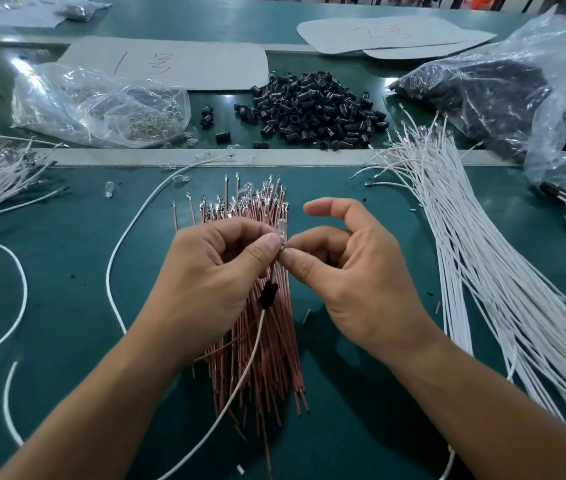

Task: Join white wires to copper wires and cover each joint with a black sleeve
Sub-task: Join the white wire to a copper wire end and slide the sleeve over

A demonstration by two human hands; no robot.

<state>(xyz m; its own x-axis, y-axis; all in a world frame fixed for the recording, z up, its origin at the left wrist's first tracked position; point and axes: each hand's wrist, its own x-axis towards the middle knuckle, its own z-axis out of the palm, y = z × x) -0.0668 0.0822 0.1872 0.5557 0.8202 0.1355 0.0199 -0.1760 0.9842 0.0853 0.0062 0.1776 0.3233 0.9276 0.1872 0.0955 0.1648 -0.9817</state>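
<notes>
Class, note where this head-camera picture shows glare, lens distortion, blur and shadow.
Head view: glare whitens the clear plastic bag and the large bag at right; the wide lens enlarges the forearms toward the bottom corners; the far top edge is blurred; the left hand and right hand, pinching a clear bulb, are sharp; soft shadows fall on the green mat beneath them.

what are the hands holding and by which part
Both hands pinch one small clear piece between thumb and forefinger: the left hand at its side, the right hand at its lower end. The black sleeve hangs unheld on the white wire below.
</notes>
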